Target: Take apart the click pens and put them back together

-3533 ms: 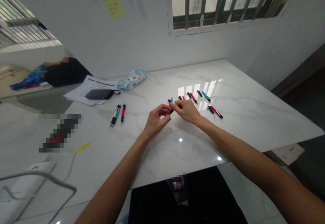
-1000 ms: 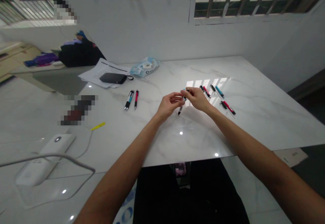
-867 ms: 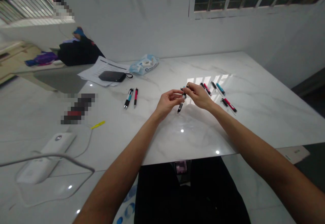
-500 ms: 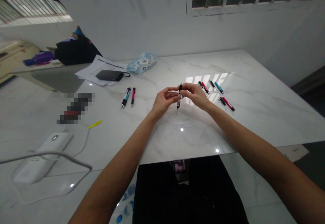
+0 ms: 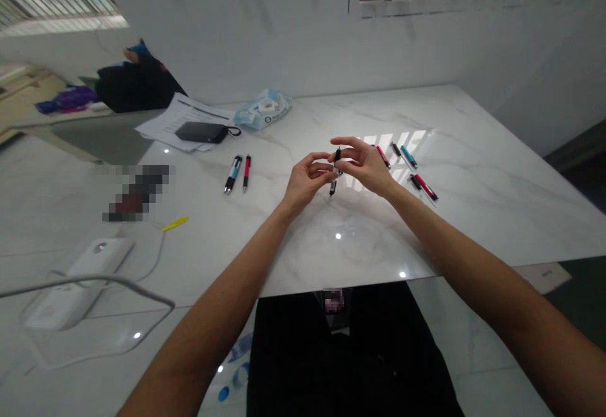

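Note:
Between both hands a pen stands nearly upright above the table, its black grip end at the top and a black-and-white part below. My left hand is closed, pinching the pen's lower body. The thumb and fingers of my right hand are closed around the black upper section. Fingers cover much of the pen's middle. To the right lie pen parts: a red barrel with a black grip, and a teal barrel with a black grip. Another red piece is partly hidden behind my right hand.
Left of my hands lie teal-and-black pens and a red pen. Farther back are papers, a black pouch and a blue wipes packet. A white power strip with a cable sits at the left.
My right hand's fingers have lifted and spread a little at the pen's top. Both hands stay on the pen. The whole view has shifted slightly.

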A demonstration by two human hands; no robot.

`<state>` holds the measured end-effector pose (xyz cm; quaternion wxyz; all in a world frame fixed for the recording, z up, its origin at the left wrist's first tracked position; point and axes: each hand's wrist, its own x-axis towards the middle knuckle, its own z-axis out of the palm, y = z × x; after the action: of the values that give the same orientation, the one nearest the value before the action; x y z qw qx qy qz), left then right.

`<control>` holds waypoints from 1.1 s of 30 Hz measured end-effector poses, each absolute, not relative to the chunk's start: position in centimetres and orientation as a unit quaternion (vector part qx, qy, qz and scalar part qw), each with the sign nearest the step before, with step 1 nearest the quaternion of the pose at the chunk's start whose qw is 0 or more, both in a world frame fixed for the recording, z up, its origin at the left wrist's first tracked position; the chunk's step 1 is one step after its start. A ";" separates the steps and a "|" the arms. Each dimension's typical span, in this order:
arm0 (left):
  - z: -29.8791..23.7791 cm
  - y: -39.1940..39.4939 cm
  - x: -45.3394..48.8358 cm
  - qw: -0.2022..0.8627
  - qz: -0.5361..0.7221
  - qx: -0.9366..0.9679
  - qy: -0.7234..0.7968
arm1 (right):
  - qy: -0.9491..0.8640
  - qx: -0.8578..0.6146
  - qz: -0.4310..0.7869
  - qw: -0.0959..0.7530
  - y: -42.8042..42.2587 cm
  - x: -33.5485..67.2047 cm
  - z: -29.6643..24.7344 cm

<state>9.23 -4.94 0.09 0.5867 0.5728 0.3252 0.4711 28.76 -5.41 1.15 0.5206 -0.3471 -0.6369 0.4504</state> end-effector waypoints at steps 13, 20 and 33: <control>-0.2 -4.7 9.2 0.558 0.480 0.597 0.319 | -0.647 -0.353 0.440 0.512 -5.7 28.9 1.6; 0.0 -4.6 9.1 0.565 0.480 0.596 0.309 | -0.655 -0.353 0.424 0.516 -5.8 29.0 1.7; -1.8 -5.4 9.3 0.631 0.457 0.553 0.296 | -0.606 -0.463 0.379 0.524 -8.2 28.4 2.0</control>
<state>9.29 -5.44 -1.76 0.6307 0.5532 0.2955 0.4571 28.42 -8.23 1.96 0.5238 -0.4630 -0.6062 0.3792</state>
